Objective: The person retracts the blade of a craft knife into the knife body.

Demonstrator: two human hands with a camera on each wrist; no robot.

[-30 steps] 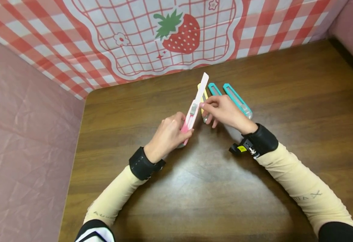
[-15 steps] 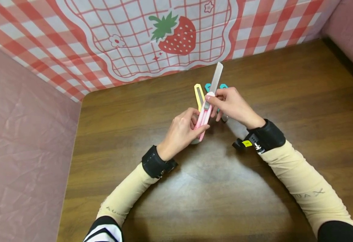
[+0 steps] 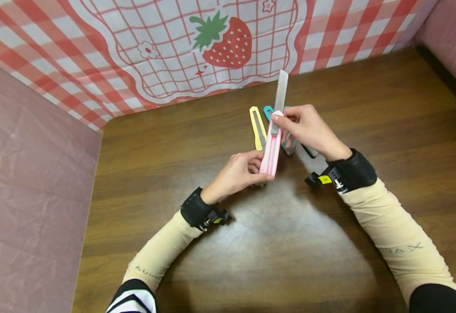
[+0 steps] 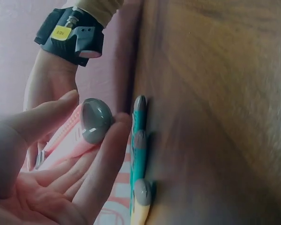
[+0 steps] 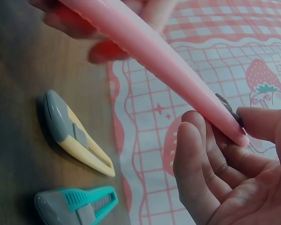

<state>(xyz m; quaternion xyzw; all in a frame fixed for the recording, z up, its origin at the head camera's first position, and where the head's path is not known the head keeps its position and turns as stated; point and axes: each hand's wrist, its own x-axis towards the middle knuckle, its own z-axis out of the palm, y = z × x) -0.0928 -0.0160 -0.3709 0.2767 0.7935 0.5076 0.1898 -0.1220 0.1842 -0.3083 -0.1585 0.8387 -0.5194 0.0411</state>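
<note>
Both hands hold a pink utility knife [image 3: 272, 152] raised over the table, a long length of its blade [image 3: 281, 91] sticking out and pointing toward the back. My left hand [image 3: 237, 171] grips the lower handle between thumb and fingers; the rounded grey end cap [image 4: 96, 121] shows in the left wrist view. At the handle's front end, just above the grey slider [image 3: 275, 129], my right hand [image 3: 310, 130] pinches with thumb and fingers. Behind them lie a yellow utility knife [image 3: 256, 126] and two teal ones, including this teal utility knife [image 4: 139, 157], partly hidden by the right hand.
The wooden table [image 3: 251, 256] ends at a checked cloth [image 3: 341, 34] with a strawberry print at the back. Pink fabric [image 3: 28, 165] hangs along the left side, with more at the far right. The exposed blade stands close to the right fingers.
The pink knife has moved right and tilted more upright. The right hand has come from beside the handle to pinch its front end. The yellow knife has become more visible.
</note>
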